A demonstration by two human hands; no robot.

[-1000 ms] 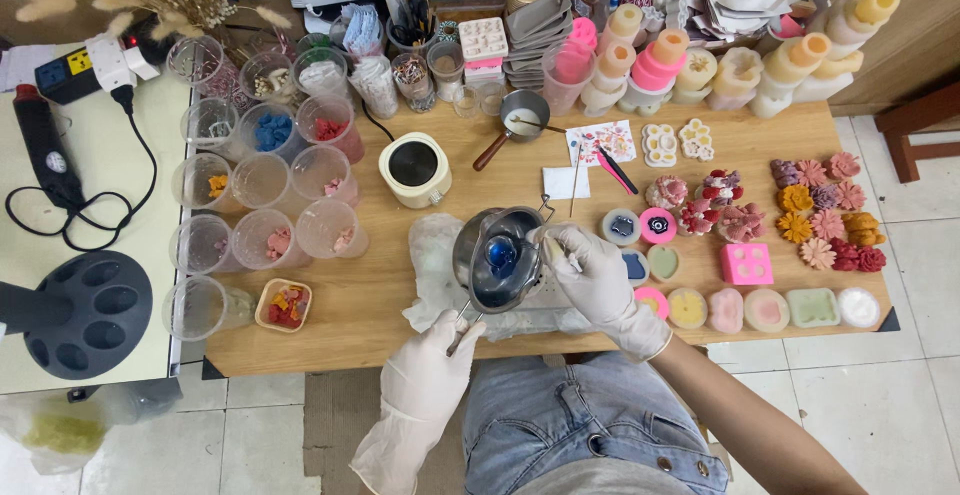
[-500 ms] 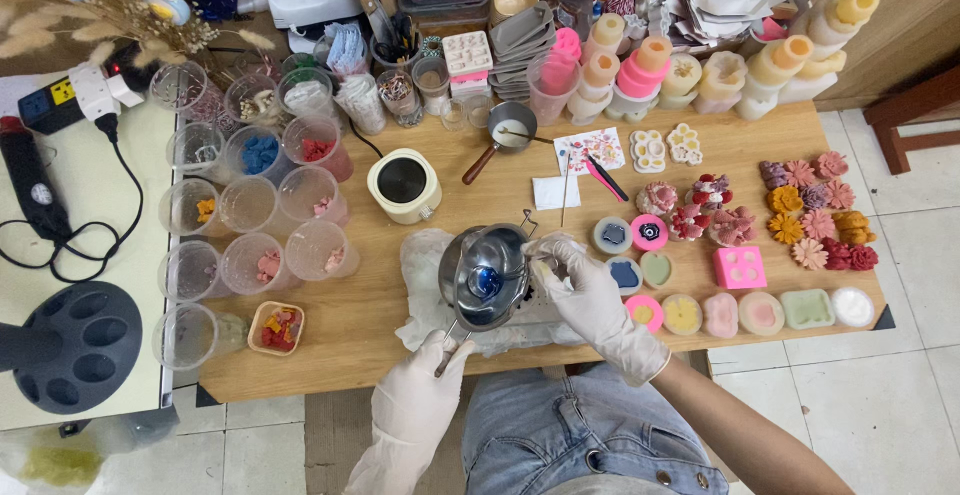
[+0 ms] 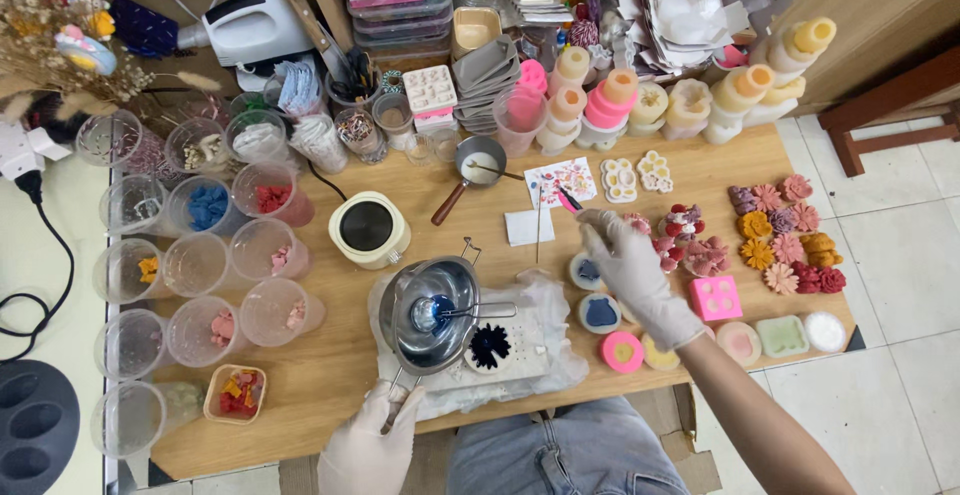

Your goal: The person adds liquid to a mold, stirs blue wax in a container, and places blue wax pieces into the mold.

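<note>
Head view, looking down: the gloved left hand [image 3: 372, 445] grips the handle of a steel pouring pot [image 3: 428, 313] holding blue liquid, over white cloth at the front of the wooden table [image 3: 330, 375]. The gloved right hand [image 3: 628, 260] reaches a pink-tipped tool [image 3: 567, 198], fingers pinching narrowly. A floral paper card [image 3: 560, 181] lies behind; floor is pale tile.

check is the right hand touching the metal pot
No: the right hand is up by the pink tool, clear of the metal pot, whose handle only the left hand grips.
</note>
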